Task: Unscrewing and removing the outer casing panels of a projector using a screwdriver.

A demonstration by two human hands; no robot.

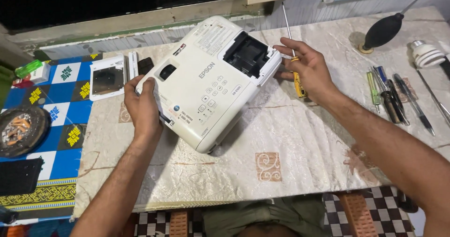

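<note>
A white projector lies tilted on the pale marbled tabletop, with an open black compartment on its upper face. My left hand grips the projector's left end near the lens. My right hand rests against the projector's right corner and holds a screwdriver with a yellow handle, its long shaft pointing up and away.
A white cover panel and small white and dark parts lie left of the projector. Several screwdrivers and pens lie at right, with a black air blower and a white bulb. A round ashtray sits on the blue patterned cloth.
</note>
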